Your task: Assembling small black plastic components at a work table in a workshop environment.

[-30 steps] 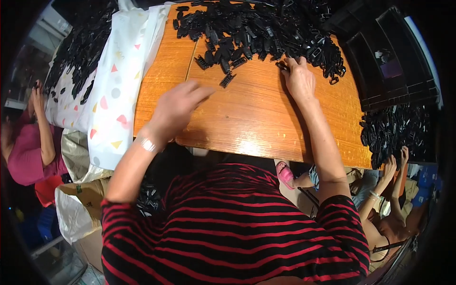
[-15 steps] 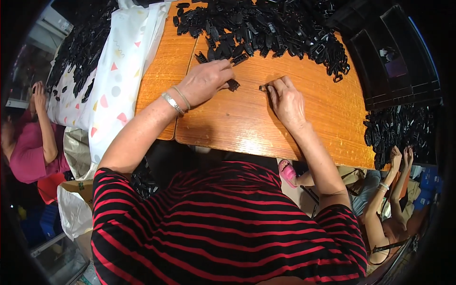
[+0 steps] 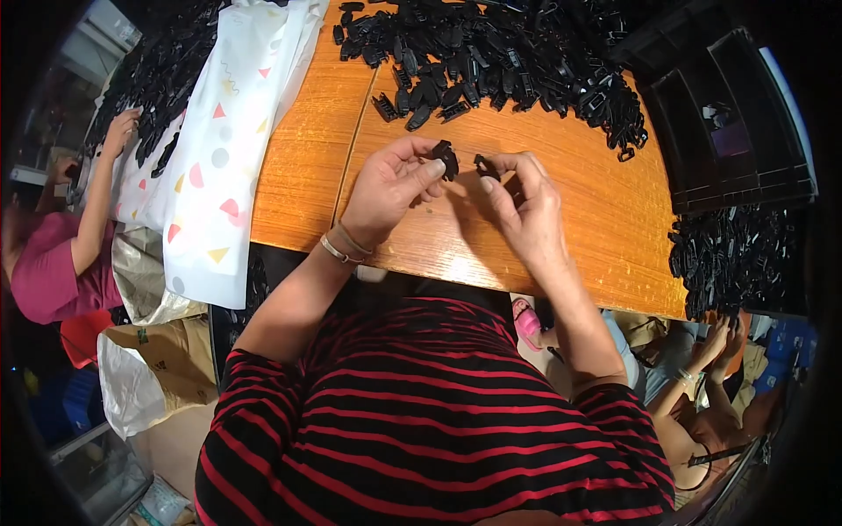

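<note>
Over the wooden table (image 3: 421, 232), my left hand (image 3: 386, 191) pinches a black plastic buckle piece (image 3: 447, 160) between thumb and fingers. Facing it, my right hand (image 3: 532, 209) grips a smaller black plastic part (image 3: 483, 165) by thumb and forefinger. A narrow gap separates the two parts, and they do not touch. Just beyond my hands, a few loose black buckle pieces (image 3: 418, 117) lie at the near edge of a large heap of black plastic pieces (image 3: 500, 66).
A white patterned sheet (image 3: 202, 167) hangs along the table's left side. At the right stands a black crate (image 3: 732, 131), with another heap of black parts (image 3: 737, 254) below it. Co-workers' arms show at the left (image 3: 90, 206) and lower right (image 3: 688, 373). An open paper bag (image 3: 180, 355) sits lower left.
My left hand has lifted a buckle piece off the table near the heap and drawn it back, turning palm inward. My right hand has moved slightly nearer, still pinching its small part.
</note>
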Tool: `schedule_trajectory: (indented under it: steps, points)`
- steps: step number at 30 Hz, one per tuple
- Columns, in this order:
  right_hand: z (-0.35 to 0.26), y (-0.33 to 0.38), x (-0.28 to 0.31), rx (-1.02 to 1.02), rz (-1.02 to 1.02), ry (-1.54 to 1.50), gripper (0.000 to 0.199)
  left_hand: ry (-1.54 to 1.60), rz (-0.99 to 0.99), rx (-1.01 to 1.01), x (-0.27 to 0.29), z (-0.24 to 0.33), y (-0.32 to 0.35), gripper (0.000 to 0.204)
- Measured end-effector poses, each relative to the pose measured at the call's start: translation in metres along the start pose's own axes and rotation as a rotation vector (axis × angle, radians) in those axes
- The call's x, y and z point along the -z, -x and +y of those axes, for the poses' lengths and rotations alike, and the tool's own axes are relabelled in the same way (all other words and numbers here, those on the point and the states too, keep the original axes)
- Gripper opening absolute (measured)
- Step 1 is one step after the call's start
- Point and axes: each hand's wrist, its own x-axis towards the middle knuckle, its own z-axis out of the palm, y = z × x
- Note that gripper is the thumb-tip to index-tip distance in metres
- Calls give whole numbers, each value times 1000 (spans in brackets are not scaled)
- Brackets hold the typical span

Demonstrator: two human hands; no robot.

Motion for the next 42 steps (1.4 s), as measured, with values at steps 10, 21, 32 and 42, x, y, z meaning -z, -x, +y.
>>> schedule_trajectory:
  steps: [10, 21, 32, 42]
  points:
    - [-22, -2, -22, 9, 128, -246, 21, -18, -1, -120, -7, 3, 7, 27]
    - [-21, 10, -50, 129, 205, -75, 32, -143, 111, -208, -15, -17, 23, 24]
    - [-52, 21, -79, -55, 10, -366, 41, -247, 108, -49, 2, 19, 51, 24]
    - [45, -27, -28, 87, -65, 91, 20, -1523, 64, 199, 90, 92, 160, 19]
